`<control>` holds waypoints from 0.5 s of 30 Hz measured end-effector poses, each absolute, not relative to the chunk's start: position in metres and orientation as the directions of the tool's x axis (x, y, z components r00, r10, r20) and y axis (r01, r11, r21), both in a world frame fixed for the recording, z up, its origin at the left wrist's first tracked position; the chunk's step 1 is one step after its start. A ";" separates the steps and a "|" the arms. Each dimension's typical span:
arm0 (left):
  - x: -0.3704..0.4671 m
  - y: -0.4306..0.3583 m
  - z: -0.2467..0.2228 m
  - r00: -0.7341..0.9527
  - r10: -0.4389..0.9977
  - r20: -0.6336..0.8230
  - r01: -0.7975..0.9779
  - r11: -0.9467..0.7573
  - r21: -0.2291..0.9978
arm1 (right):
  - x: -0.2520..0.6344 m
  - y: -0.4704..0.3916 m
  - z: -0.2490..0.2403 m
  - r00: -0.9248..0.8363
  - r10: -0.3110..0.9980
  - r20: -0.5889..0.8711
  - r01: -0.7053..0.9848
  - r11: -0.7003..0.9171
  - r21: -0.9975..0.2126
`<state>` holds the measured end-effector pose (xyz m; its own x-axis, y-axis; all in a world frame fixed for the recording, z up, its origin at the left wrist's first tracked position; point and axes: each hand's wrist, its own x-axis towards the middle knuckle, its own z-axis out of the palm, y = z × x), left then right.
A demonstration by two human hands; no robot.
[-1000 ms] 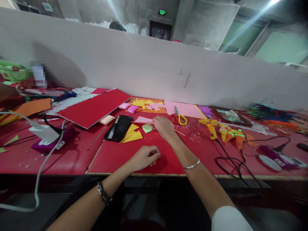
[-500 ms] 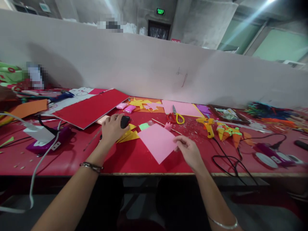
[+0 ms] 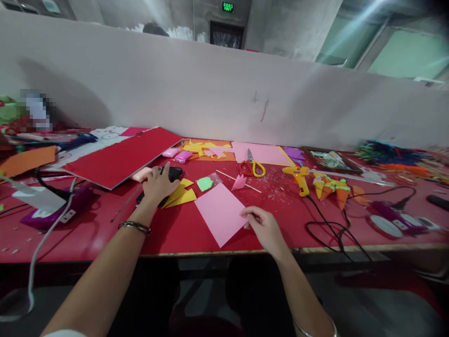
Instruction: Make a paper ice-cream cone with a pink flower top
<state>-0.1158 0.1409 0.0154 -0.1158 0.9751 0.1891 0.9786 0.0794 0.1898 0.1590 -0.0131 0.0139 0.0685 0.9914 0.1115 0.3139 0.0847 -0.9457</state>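
A square sheet of pink paper (image 3: 218, 213) lies on the red tabletop, one corner toward the table's front edge. My right hand (image 3: 264, 228) has thumb and fingers closed on its right corner. My left hand (image 3: 159, 185) is bent over a black phone (image 3: 174, 174), which shows on both sides of it; the palm hides the middle. Yellow paper pieces (image 3: 180, 195) lie beside and partly under the phone. Just behind the pink sheet are a folded pink paper piece (image 3: 239, 182), a thin wooden stick (image 3: 226, 175) and a light green lump (image 3: 204, 183).
Scissors (image 3: 251, 166) and a yellow glue gun (image 3: 299, 179) lie farther back, with small cone-shaped crafts (image 3: 331, 187) to the right. A large red board (image 3: 126, 157) slopes at left. Power strips (image 3: 58, 208) and cords flank the workspace. A white partition (image 3: 196, 93) stands behind.
My left hand has brought the black phone down flatter onto the table. The pink sheet lies flatter, and my right hand stays at its corner. The camera view has shifted slightly.
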 end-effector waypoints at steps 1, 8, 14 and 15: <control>-0.114 0.142 0.015 -0.130 0.974 0.185 0.978 0.095 0.186 | 0.159 -0.013 0.013 0.063 0.992 0.111 0.319 0.085 -0.944; -0.100 0.122 0.027 -0.047 0.920 0.388 0.991 -0.004 0.131 | 0.160 -0.012 0.009 0.062 0.993 0.103 0.367 0.073 -0.927; -0.055 0.061 0.043 0.604 0.723 0.335 0.730 -0.671 0.130 | 0.169 -0.018 0.020 -0.083 0.979 0.184 0.538 0.199 -0.819; -0.051 0.055 0.041 0.694 0.666 0.274 0.652 -0.742 0.156 | 0.171 -0.020 0.023 -0.126 0.973 0.191 0.581 0.229 -0.781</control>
